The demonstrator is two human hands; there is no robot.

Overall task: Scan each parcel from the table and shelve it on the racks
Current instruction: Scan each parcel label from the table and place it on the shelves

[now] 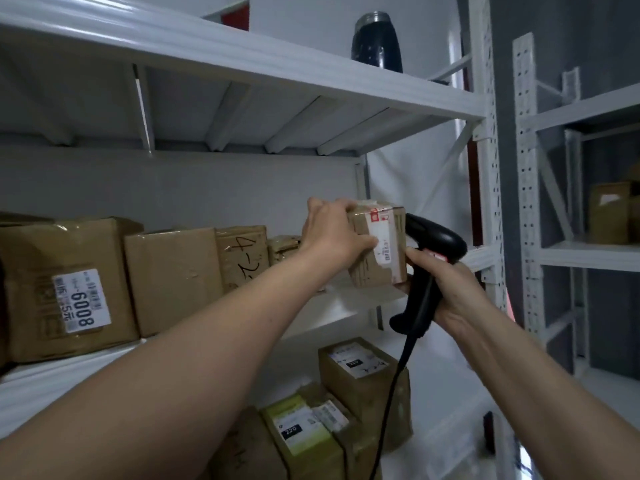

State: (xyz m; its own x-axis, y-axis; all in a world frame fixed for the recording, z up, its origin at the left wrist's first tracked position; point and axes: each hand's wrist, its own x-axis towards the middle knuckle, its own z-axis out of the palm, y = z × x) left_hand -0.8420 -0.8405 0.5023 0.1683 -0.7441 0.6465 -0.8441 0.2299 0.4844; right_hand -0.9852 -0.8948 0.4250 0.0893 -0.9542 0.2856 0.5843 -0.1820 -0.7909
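Observation:
A small brown cardboard parcel (384, 247) with a white barcode label and a red-marked sticker is held up at the right end of the middle shelf (346, 303) of the white rack. My left hand (332, 233) grips its left side and top. My right hand (453, 289) holds a black corded barcode scanner (429, 265) by the handle, its head just right of the parcel, with fingers touching the parcel's lower right corner.
Several brown boxes (173, 275) line the middle shelf to the left, one labelled 6008 (81, 301). More parcels (360, 379) sit on the shelf below. A dark flask (377, 39) stands on the top shelf. Another rack (588, 188) with a box stands to the right.

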